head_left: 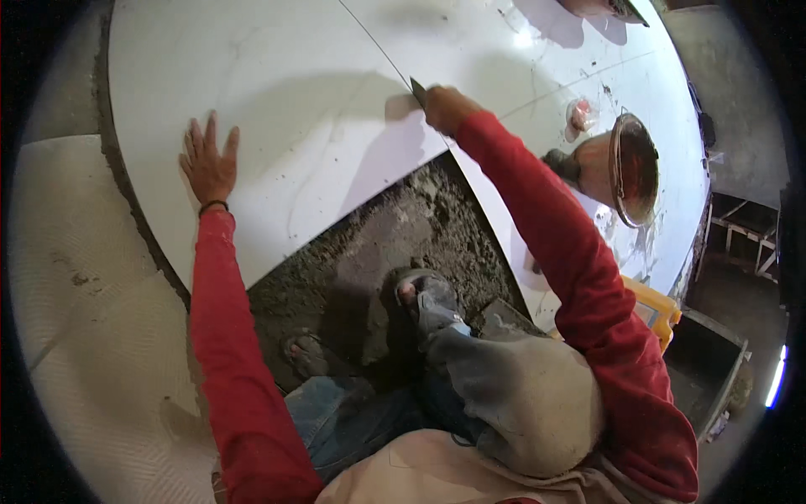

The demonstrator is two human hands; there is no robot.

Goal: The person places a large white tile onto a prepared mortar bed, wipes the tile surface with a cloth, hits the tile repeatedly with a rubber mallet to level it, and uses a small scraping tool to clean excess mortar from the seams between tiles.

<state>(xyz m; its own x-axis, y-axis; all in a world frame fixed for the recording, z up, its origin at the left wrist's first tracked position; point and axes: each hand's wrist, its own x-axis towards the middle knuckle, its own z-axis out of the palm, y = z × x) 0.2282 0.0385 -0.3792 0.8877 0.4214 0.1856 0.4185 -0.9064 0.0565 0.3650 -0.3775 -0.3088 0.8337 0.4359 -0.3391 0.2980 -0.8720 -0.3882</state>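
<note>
Blade (418, 92), narrow and dark, at 12 o'clock of the view; tip aimed toward 11 o'clock, over the seam (378, 47) between two white tiles. Contact with the seam: cannot tell. Right hand (451, 109), between 12 and 1 o'clock: fingers curled closed around the blade's near end. Left hand (211, 170), 10 o'clock: palm down on the left tile (193, 76), fingers spread wide, holding nothing; dark band (213, 206) at the wrist. Mortar bed (457, 214), grey and rough, at centre, bordered by tile edges toward 10 and 2 o'clock. Foot (409, 292) on the mortar, just toward 6 o'clock. Bucket (594, 166), orange-red, at 2 o'clock. Yellow object (665, 309), between 3 and 4 o'clock, partly behind the right sleeve (588, 260).
</note>
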